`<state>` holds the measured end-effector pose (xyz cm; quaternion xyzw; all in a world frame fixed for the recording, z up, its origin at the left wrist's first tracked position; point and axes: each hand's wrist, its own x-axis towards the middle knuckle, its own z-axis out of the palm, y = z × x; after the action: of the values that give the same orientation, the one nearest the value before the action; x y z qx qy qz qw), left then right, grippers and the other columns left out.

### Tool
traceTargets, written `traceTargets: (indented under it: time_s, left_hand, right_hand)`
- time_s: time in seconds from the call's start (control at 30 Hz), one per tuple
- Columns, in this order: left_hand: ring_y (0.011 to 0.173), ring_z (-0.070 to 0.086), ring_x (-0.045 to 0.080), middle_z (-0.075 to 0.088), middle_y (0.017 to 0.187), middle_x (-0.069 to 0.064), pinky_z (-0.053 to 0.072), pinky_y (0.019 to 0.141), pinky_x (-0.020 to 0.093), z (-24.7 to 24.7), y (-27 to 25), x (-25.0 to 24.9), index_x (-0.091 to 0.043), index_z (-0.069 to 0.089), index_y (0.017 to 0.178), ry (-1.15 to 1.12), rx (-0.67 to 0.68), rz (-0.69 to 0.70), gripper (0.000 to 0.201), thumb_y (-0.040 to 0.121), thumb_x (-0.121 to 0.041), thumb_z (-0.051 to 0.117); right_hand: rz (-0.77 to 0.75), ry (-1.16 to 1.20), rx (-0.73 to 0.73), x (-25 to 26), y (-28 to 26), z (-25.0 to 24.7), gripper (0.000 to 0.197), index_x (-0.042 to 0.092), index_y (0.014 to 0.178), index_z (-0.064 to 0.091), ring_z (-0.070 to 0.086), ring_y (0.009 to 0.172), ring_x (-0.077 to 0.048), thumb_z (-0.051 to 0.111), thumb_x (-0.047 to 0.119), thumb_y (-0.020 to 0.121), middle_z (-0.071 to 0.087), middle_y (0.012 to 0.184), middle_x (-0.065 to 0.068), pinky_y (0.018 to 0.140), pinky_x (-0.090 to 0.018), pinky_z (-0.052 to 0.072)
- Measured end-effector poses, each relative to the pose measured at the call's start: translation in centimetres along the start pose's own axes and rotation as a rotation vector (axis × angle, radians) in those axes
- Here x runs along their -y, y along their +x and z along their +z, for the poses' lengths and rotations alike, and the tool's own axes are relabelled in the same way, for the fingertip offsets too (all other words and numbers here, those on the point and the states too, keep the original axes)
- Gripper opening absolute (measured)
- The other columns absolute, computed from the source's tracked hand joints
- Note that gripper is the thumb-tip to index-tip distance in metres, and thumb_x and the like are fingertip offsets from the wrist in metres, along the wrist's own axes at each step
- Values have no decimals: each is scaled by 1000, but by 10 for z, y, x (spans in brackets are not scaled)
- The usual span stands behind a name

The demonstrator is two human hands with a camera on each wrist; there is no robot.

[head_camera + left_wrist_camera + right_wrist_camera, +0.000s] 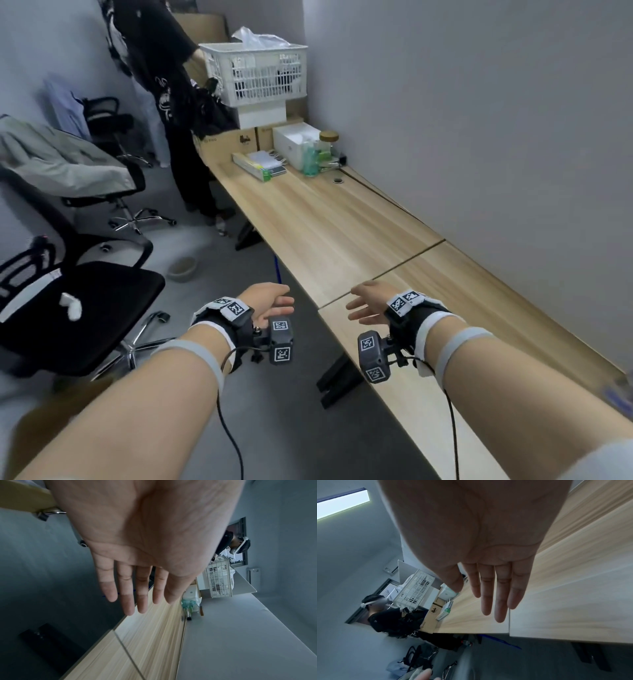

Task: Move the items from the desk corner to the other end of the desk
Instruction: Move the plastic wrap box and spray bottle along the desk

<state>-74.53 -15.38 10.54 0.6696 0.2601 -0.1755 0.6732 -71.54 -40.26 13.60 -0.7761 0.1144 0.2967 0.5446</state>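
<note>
The items stand at the far corner of the long wooden desk (342, 222): a white box (294, 141), green bottles (310, 161), a glass jar with a cork lid (328, 143) and a flat pack with a green end (252, 168). Both my hands hover far from them, near the desk's seam. My left hand (274, 306) is off the desk's front edge, over the floor, fingers straight and empty. My right hand (363, 305) is over the desk edge, also flat and empty. The wrist views show each palm with its fingers (133, 595) (491, 595) stretched out, and the green bottles (187, 602) far ahead.
Behind the items are cardboard boxes (226, 142) and a white lattice basket (255, 73). A person in black (174, 85) stands by that end. Office chairs (75, 308) fill the left floor. Black desk feet (337, 380) jut out below. Something blurred lies at the desk's near right edge (620, 394).
</note>
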Motion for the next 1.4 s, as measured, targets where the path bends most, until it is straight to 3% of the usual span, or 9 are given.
traceTargets:
  time_s: [0.13,0.3,0.47,0.67,0.83,1.07,1.23,1.3,1.4]
  left_hand:
    - [80,76,12,74,102,2,33,73,34,-27,30,-27,-15,58,120,4,31,-7,30,93,-29,61]
    - [82,77,15,74,103,4,34,75,34,-55,79,-57,-14,60,120,5,43,-28,31,93,-28,62]
    - [95,72,22,70,113,10,55,77,33,-98,144,-99,-12,59,123,-37,-43,-2,29,96,-25,58]
    - [97,69,22,68,112,9,52,87,38,-174,240,-177,-14,59,120,-29,-165,27,23,99,-23,55]
    - [99,70,21,69,114,8,53,80,34,-222,306,-229,-16,60,117,-19,-215,31,21,98,-25,56]
    - [97,71,23,70,110,8,55,79,35,-250,388,-278,-14,61,118,-32,-213,-19,23,98,-24,57]
    - [102,69,27,70,103,7,52,93,40,-258,461,-309,-12,60,116,-29,-182,-62,21,99,-22,54]
    - [96,69,26,69,98,8,52,90,40,-259,498,-323,-10,59,115,-27,-149,-74,20,99,-21,55]
    - [82,69,22,69,94,6,53,72,33,-263,563,-345,-9,57,117,-20,-77,-98,22,98,-20,56]
  right_hand:
    - [5,-7,52,31,30,25,30,10,123,49,72,79,-29,48,28,100,72,96,-12,65,-32,56]
    - [42,-49,1,63,92,38,30,8,124,49,72,76,-25,47,26,100,70,93,-10,63,-32,55]
    - [36,-18,44,117,182,62,31,9,122,52,72,78,-25,54,27,97,71,98,-9,65,-32,55]
    - [22,-16,122,208,303,98,28,9,119,54,71,80,-23,54,25,97,70,102,-9,66,-30,55]
    - [8,-50,145,277,383,122,25,7,117,56,70,78,-24,53,21,97,68,98,-9,64,-29,53]
    - [28,-80,162,337,463,137,22,9,114,58,71,77,-23,54,21,96,69,97,-8,66,-29,54]
    - [62,-84,123,356,516,137,22,8,112,60,71,77,-23,55,21,95,70,96,-8,65,-28,54]
    - [82,-91,107,363,540,136,22,8,112,61,71,77,-23,55,20,95,70,97,-8,65,-27,54]
    - [107,-98,52,376,581,136,21,8,111,61,70,72,-21,55,20,95,69,92,-7,63,-26,53]
